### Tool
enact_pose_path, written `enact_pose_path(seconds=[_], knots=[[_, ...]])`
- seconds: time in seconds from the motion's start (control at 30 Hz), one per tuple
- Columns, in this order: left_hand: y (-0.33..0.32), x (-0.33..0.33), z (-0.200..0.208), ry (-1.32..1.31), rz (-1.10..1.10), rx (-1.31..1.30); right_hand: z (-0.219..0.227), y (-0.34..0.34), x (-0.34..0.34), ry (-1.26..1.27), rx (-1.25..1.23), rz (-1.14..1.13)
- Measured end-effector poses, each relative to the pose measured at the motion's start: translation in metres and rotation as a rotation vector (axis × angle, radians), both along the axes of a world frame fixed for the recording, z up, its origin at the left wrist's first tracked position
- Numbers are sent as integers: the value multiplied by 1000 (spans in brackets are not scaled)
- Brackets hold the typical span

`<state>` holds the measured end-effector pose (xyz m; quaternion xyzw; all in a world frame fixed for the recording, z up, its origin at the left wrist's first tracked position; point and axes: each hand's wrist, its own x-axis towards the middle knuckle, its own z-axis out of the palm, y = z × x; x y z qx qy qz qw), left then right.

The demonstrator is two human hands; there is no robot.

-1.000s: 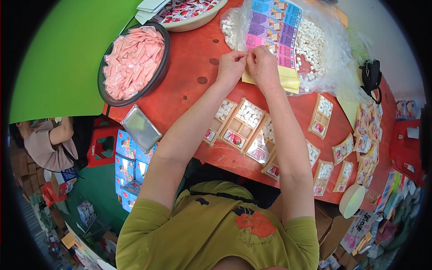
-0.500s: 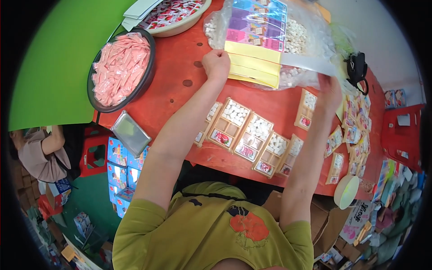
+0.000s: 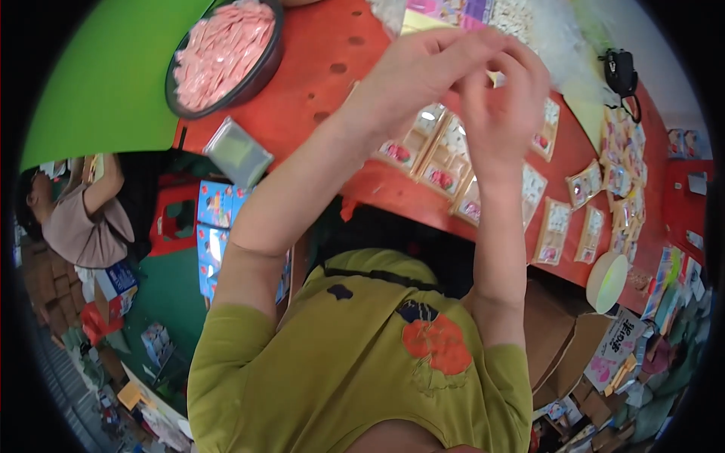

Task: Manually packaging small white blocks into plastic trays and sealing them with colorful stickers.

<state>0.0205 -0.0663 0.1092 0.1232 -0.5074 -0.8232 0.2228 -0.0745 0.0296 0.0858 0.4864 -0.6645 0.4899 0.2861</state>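
Observation:
My left hand (image 3: 423, 72) and my right hand (image 3: 502, 109) are raised together over the table, their fingers meeting. Both look pinched; whatever lies between the fingertips, if anything, is hidden. Behind them, partly covered, is a stack of printed sheets (image 3: 445, 10) in pink and purple with yellow strips. Below my hands stand several small compartment trays (image 3: 440, 170) with white pieces and red-printed packets, partly hidden by my right hand and forearm. A clear plastic bag of white pieces (image 3: 515, 21) lies beyond my right hand.
At the left, a dark basin (image 3: 273, 57) holds pink packets, with a clear-lidded box (image 3: 238, 153) nearer the table edge. On the right are filled packs (image 3: 623, 177), a pale bowl (image 3: 606, 281) and a black pouch (image 3: 621, 73). Another person (image 3: 87, 219) sits at far left.
Both hands have left the printed sheets and come together, higher and closer to me. The pale strip at my right hand no longer shows. The view has shifted, so the table appears higher.

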Motion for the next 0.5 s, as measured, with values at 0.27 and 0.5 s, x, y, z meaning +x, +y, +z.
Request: enact_pose_path(seconds=[0.27, 0.5], knots=[[-75, 112, -16, -168, 367, -204, -32, -12, 46, 38, 304, 215], [-87, 176, -8, -83, 507, -181, -88, -19, 91, 12, 995, 269]])
